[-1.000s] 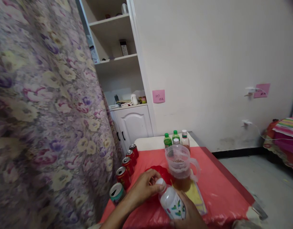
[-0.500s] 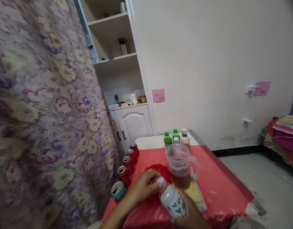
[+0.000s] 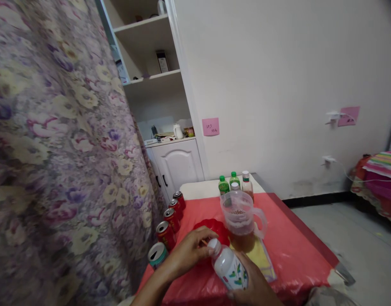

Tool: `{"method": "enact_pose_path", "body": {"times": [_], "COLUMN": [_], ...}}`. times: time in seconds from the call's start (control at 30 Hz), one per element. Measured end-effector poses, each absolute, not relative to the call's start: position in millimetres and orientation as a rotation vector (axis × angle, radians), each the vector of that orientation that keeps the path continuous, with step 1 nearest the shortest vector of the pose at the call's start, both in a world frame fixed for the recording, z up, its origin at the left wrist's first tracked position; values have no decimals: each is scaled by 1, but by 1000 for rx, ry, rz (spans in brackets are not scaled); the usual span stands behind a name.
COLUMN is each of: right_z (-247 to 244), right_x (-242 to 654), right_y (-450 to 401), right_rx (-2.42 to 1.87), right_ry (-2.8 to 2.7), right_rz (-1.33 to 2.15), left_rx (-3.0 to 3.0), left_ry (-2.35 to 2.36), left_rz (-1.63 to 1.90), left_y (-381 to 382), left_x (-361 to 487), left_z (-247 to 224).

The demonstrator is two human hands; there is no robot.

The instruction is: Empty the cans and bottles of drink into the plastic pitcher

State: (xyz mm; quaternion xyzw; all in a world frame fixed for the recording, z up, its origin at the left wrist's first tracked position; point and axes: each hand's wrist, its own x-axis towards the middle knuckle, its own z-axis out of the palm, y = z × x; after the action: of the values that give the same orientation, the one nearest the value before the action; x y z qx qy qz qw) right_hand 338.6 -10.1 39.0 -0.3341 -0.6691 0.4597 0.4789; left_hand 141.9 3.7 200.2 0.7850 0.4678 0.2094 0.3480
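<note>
White-capped bottle (image 3: 229, 268) tilts in the right hand (image 3: 254, 281), cap (image 3: 215, 245) touching left fingers (image 3: 205, 253).

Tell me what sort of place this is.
Probably a room in someone's home: there's a floral curtain, a white cabinet below open shelves, and a red-covered table.

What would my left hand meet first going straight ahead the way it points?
The white bottle cap, right at your left hand; beyond that, likely the jug, though depth is unclear.
</note>
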Motion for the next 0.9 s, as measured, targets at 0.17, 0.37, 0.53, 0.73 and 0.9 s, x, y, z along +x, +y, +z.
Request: {"method": "enact_pose_path", "body": {"times": [0.17,0.37,0.53,0.73,0.9], "right_z": [39,40,40,42,41], "right_x": [337,338,341,337,329], "right_y": [-11,-11,-15,-16,-11], "right_rx": [-817,-825,-708,-784,-740], "right_ry": [-1621,-1611,-1433,-1468,-1519], "right_rz": [1116,1151,1544,1549,1422], "left_rx": [2062,2095,2026,1960,1908], "left_ry": [1314,1245,1059,1037,1243], "left_rz": [532,544,532,552,604], "left_y": [3,1,4,0,-6], "left_x": [140,144,137,129,134], "left_z": [199,193,193,193,194]}}
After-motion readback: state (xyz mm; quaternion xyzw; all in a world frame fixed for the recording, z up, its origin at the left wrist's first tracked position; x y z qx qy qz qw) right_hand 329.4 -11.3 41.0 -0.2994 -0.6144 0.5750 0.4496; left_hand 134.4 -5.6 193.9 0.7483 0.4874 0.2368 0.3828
